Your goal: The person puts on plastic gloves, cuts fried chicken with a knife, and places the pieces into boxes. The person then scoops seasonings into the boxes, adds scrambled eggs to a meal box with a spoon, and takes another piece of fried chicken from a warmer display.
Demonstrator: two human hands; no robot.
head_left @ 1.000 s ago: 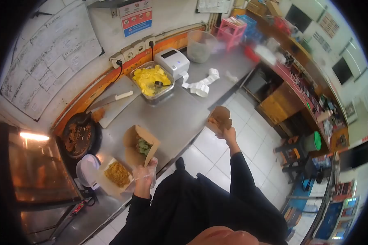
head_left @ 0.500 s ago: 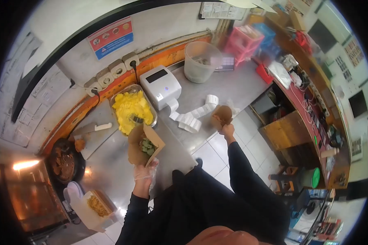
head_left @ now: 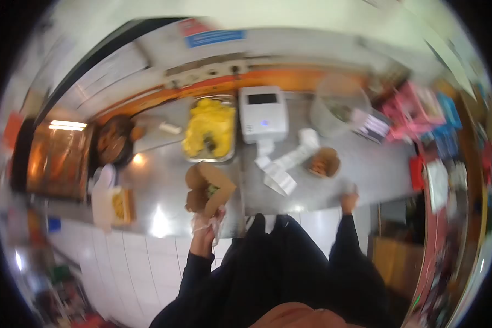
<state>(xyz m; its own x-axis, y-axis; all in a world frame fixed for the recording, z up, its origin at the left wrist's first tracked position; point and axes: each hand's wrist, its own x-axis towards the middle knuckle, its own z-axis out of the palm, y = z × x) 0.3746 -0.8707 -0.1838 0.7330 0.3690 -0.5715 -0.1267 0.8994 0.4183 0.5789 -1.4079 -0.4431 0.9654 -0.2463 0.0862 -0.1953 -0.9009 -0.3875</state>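
Note:
My left hand [head_left: 205,224], in a clear plastic glove, grips an open brown cardboard food box [head_left: 218,188] from below. Some green leafy food shows inside the box. My right hand [head_left: 350,200] is over the counter's front edge, apart from a small brown paper tub [head_left: 324,163] that holds reddish-brown food. Motion blur hides how its fingers are set. Between the two hands, a curling strip of white labels [head_left: 281,174] runs out of a white label printer [head_left: 264,115]. A metal tray of yellow food [head_left: 210,128] stands behind the cardboard box.
To the left are a knife with a white handle [head_left: 170,128], a dark pan [head_left: 115,141], a lit glass warmer [head_left: 60,158] and a box of noodles [head_left: 120,205]. A clear bucket [head_left: 339,106] and pink drawers [head_left: 411,112] stand at the back right.
My right hand has let go of the brown tub, which now rests on the counter, and has drawn away toward the front edge. My left hand still holds the box. The view has turned left.

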